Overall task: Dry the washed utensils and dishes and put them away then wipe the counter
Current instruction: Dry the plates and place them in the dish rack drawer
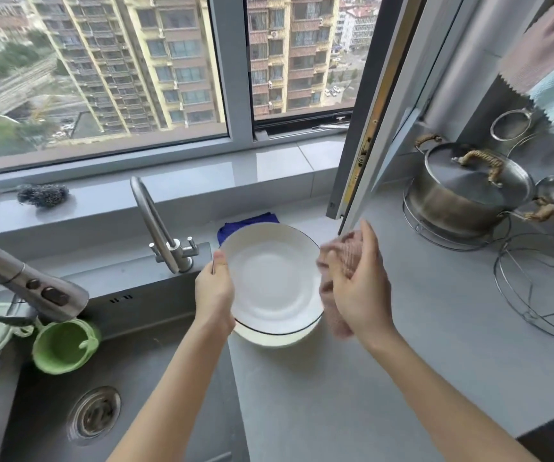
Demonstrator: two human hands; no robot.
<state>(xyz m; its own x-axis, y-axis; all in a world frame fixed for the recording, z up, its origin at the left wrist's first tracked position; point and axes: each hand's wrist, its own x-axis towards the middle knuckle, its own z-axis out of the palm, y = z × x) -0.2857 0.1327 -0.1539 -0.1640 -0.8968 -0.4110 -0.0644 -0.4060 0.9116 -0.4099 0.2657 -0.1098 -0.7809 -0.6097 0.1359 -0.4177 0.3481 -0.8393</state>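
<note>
A white plate (274, 278) with a thin dark rim is held tilted above a second white dish (272, 338) that lies on the grey counter (352, 395). My left hand (214, 291) grips the plate's left edge, thumb on top. My right hand (358, 288) holds a pinkish cloth (338, 261) against the plate's right edge; the cloth is blurred. A blue cloth (245, 223) lies on the counter behind the plate, partly hidden by it.
A steel sink (52, 395) with two faucets (155, 225) and a green cup (64, 345) is at the left. A lidded steel pot (468, 191), wire racks (535, 288) and hanging towels (548, 68) stand at the right. An open window frame (362, 145) juts over the counter.
</note>
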